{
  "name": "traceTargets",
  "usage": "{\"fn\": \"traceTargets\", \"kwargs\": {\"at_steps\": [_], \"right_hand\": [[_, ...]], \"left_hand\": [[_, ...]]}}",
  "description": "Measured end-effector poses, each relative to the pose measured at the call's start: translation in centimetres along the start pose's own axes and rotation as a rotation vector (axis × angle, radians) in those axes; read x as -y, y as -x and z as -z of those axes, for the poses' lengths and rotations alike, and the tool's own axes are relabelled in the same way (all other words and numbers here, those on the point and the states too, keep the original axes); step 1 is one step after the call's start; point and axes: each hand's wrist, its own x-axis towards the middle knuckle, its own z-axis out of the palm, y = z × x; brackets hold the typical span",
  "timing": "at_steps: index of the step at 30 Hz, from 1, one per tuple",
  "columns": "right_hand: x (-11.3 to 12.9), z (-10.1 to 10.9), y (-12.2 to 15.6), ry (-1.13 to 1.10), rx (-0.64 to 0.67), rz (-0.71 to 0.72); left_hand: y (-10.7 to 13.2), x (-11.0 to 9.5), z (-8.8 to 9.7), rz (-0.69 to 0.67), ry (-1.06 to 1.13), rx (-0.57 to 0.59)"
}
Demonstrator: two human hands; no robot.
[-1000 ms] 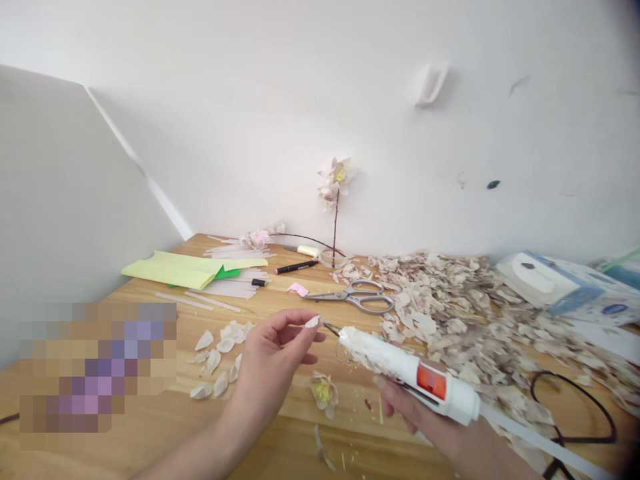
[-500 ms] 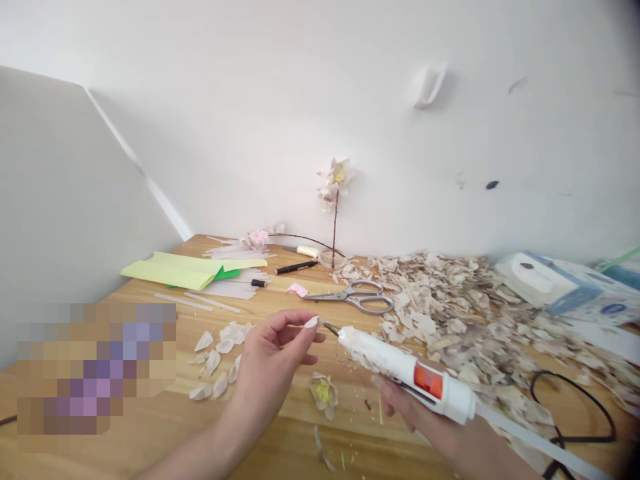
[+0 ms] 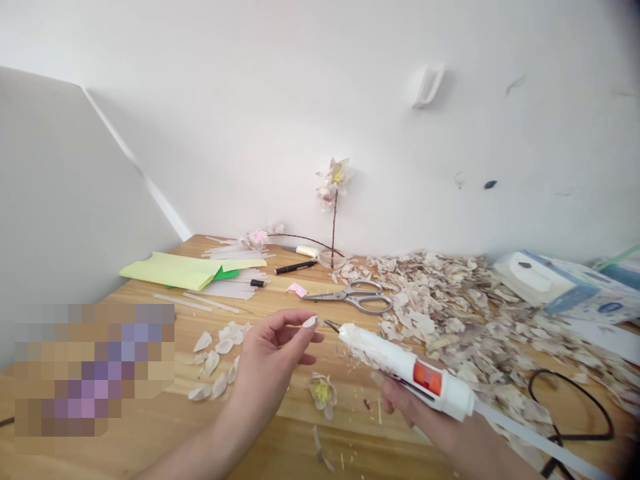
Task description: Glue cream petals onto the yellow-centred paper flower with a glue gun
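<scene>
**Thin petal pinched close to the glue gun's tip**

The left hand (image 3: 267,360) holds a small cream petal (image 3: 310,322) up above the counter (image 3: 353,417), with the thumb and first finger together on its narrow end. Its other fingers curl loosely below. The right hand (image 3: 405,407) has its fingers (image 3: 387,393) clamped around the handle of a white glue gun (image 3: 400,360), whose metal nozzle (image 3: 333,326) points at the petal. A small gap separates the two, and they do not touch.

The petal looks very light, soft and easy to crease or tear, so a gentle fingertip hold at its narrow end seems best, leaving the broad part free. The glue gun looks stiff and fairly bulky, and is best kept by its handle, well away from the nozzle, which is likely hot. White crust clings to the barrel.

On the counter, loose petals (image 3: 213,363) lie left of the left hand, and a flower head (image 3: 323,393) sits between the hands. Scissors (image 3: 353,298) lie beyond them, beside a large heap of petals (image 3: 450,317). A marker (image 3: 295,267) and yellow-green paper (image 3: 170,270) lie further back.
</scene>
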Motion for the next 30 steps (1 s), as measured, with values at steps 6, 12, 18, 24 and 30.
{"fn": "traceTargets", "kwargs": {"at_steps": [6, 12, 18, 24, 30], "right_hand": [[-0.5, -0.1, -1.0, 0.044, -0.021, 0.068], [-3.8, 0.2, -4.1, 0.404, 0.175, 0.346], [-5.4, 0.4, -4.6, 0.569, 0.36, 0.368], [-5.3, 0.2, -4.3, 0.604, 0.434, 0.394], [-4.6, 0.8, -4.1, 0.559, 0.43, 0.404]], "left_hand": [[0.0, -0.2, 0.2, 0.019, 0.02, -0.001], [-0.3, -0.8, 0.6, 0.065, 0.059, -0.003], [-1.2, -1.1, 1.5, 0.094, 0.045, 0.003], [-1.9, -1.6, 2.6, 0.059, 0.038, 0.016], [-1.9, -1.2, 2.7, 0.021, 0.023, 0.025]]}}
